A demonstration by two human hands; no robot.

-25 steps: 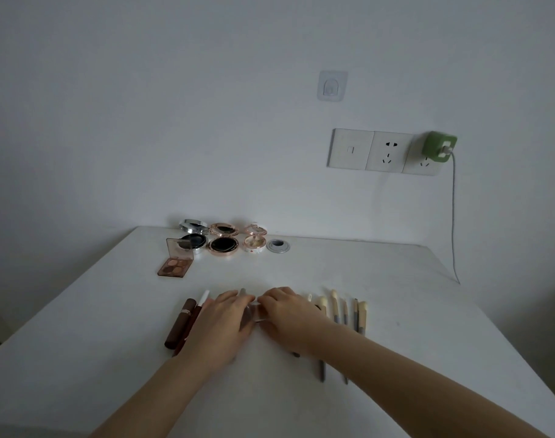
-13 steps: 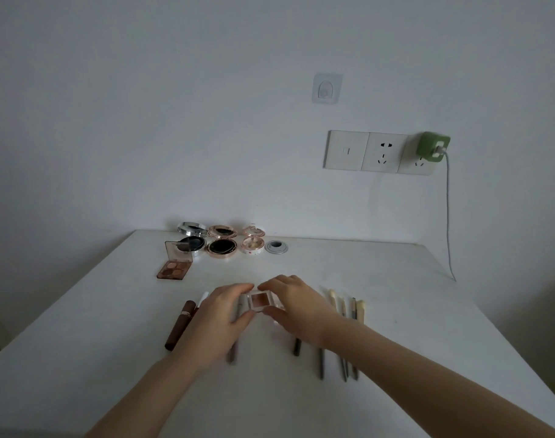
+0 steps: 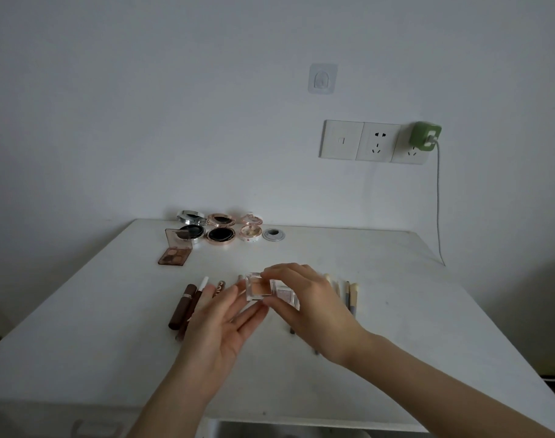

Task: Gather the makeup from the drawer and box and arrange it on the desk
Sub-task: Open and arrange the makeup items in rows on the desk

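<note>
I am pinching the small clear eyeshadow case in my right hand, thumb below and fingers curling over its top, holding it just above the surface between the brown tubes and the brushes. My left hand is hovering open, its digits straight, beside the case's lower edge. I am judging this the placing step: next comes a level set-down in a bare spot.
</note>
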